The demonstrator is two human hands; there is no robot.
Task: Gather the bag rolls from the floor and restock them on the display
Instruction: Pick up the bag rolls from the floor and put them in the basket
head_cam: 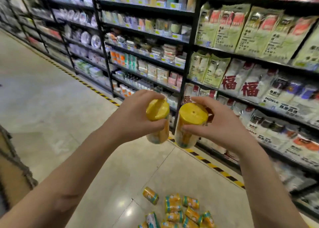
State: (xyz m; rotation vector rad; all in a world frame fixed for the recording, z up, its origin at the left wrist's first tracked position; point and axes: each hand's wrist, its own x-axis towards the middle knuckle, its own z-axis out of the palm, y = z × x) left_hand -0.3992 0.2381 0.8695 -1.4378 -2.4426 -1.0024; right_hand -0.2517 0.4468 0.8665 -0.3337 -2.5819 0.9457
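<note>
Two hands full: your left hand [136,117] grips one yellow bag roll [158,114], your right hand [222,124] the other roll [191,117]. Hold firm, then seat both upright on the shelves [185,76].

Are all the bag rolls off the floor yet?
No, a cluster of bag rolls lies loose on the floor at the bottom of the view.

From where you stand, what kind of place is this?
Most likely a shop aisle. Black shelves hold bags with price tags, and striped tape runs along the floor. The left hand grips one roll, the right hand a second roll; more rolls lie on the floor.
</note>
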